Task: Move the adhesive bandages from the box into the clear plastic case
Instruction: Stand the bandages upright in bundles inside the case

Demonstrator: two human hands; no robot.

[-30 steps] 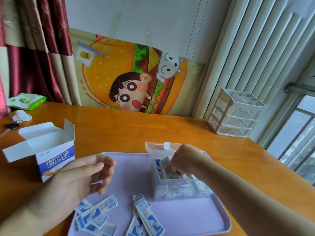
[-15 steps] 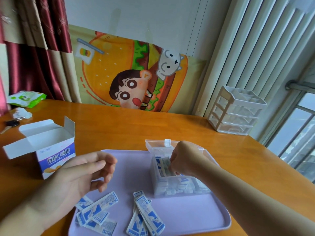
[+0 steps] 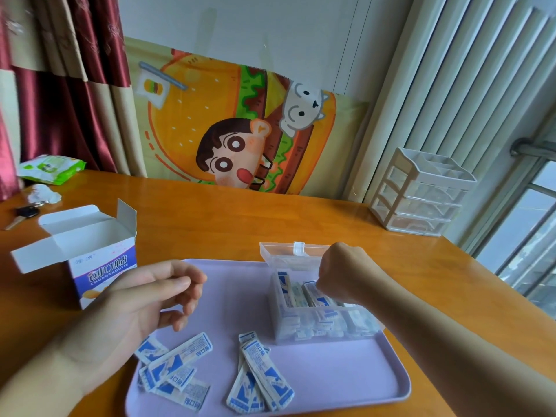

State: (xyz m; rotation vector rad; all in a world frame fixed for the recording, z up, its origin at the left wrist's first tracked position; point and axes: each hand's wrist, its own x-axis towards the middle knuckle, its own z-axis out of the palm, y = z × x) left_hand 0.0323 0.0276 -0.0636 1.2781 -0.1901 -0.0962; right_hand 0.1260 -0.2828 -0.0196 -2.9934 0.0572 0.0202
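At the frame's right, the right hand (image 3: pixel 340 273) is now sunk deeper into the clear plastic case (image 3: pixel 319 311), fingers curled among packed bandages; any grip cannot be told. The left hand (image 3: pixel 150 299) is held loosely curled, empty. 2 loose bandage piles (image 3: pixel 216 371) are left on the tray (image 3: pixel 361 374).

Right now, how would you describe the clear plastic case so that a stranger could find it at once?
Look at the lilac tray on the wooden table. The clear plastic case stands on its far right part, under the right hand. Unlike the purple-and-white cardboard box left of the tray, it is see-through, packed with upright bandages, its lid open with a white clasp.
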